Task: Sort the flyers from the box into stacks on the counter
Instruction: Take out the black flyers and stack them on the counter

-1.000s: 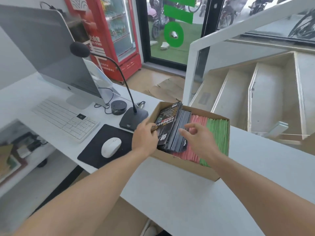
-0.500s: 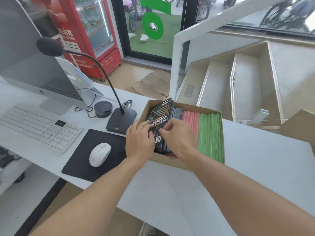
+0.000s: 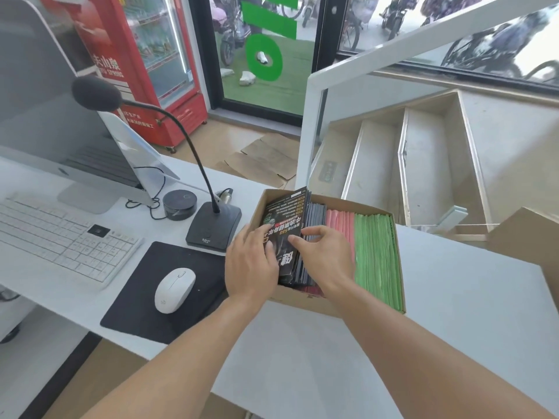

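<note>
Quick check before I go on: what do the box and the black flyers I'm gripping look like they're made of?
The box looks like plain brown corrugated cardboard, matte, with raw cut edges. The black flyers look like thin printed paper, probably coated: the front sheet shows a slight sheen and bends at the top. The left hand and the right hand pinch that bundle from either side.

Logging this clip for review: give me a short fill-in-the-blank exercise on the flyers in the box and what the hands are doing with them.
1. In the cardboard box, the flyers stand in three colour groups: black, pink and ____.
2. Both the left hand and the right hand grip the ____ flyers.
3. The pink flyers stand between the black ones and the ____ ones.
4. Left of the box, the white mouse lies on a black ____.

Missing words: green; black; green; mouse pad
</note>
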`<state>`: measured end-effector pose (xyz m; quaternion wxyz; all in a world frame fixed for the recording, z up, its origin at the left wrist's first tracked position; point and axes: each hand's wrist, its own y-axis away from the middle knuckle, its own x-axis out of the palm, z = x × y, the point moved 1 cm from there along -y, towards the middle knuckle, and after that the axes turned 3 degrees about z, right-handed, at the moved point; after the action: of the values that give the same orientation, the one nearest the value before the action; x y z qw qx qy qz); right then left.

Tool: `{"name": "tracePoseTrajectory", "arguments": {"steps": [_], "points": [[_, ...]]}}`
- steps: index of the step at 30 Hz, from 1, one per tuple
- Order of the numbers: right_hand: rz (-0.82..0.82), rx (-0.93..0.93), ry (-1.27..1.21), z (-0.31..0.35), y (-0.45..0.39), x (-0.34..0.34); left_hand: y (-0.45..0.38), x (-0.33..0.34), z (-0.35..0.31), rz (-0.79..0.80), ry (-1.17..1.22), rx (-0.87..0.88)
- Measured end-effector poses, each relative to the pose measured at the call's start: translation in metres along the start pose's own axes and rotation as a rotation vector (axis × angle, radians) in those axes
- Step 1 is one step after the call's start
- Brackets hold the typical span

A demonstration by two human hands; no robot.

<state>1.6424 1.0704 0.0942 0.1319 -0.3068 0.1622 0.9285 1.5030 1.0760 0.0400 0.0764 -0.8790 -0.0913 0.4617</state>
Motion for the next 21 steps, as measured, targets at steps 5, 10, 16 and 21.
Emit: {"name": "tracePoseTrajectory", "arguments": {"steps": [5, 10, 16, 21], "points": [[0.056, -0.013, 0.202, 0.011, -0.005, -0.004, -0.001, 0.001, 0.001, -0.011, -0.018, 0.008], [0.100, -0.031, 0.235, 0.015, 0.000, 0.013, -0.001, 0.000, 0.001, 0.007, 0.040, 0.011], [0.048, -0.237, -0.059, 0.019, 0.015, -0.028, -0.002, -0.024, -0.006, 0.048, 0.366, -0.051], [0.151, -0.350, -0.204, -0.026, 0.029, -0.100, -0.008, -0.042, -0.048, 0.325, 0.874, -0.236]]}}
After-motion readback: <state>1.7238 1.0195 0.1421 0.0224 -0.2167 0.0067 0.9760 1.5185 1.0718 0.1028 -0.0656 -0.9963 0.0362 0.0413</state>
